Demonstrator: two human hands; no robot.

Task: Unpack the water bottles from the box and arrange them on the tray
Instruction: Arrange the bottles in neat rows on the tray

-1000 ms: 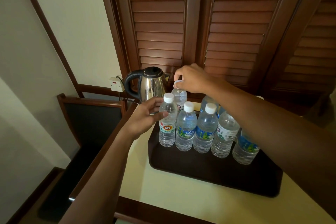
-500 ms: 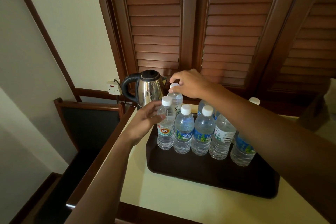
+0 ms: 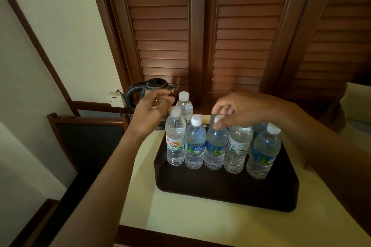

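Observation:
Several clear water bottles with white caps stand upright on a dark brown tray (image 3: 220, 192). The front row starts at the left with a red-labelled bottle (image 3: 175, 138) and ends at the right with a blue-labelled bottle (image 3: 263, 152). One more bottle (image 3: 184, 104) stands alone behind the row's left end. My right hand (image 3: 239, 110) hovers over the row, its blurred fingers apart around the cap of the third bottle (image 3: 216, 144). My left hand (image 3: 150, 114) is raised left of the bottles, fingers spread, holding nothing. The box is not in view.
A steel kettle (image 3: 156, 86) with a black handle stands behind my left hand, plugged into a wall socket (image 3: 116, 99). The tray sits on a pale yellow table (image 3: 180, 220). Dark louvred shutters rise behind. A dark framed panel (image 3: 88, 136) stands to the left.
My right hand let go of the back bottle's cap and moved right, over the front row. My left hand lifted off the red-labelled bottle and rose toward the kettle.

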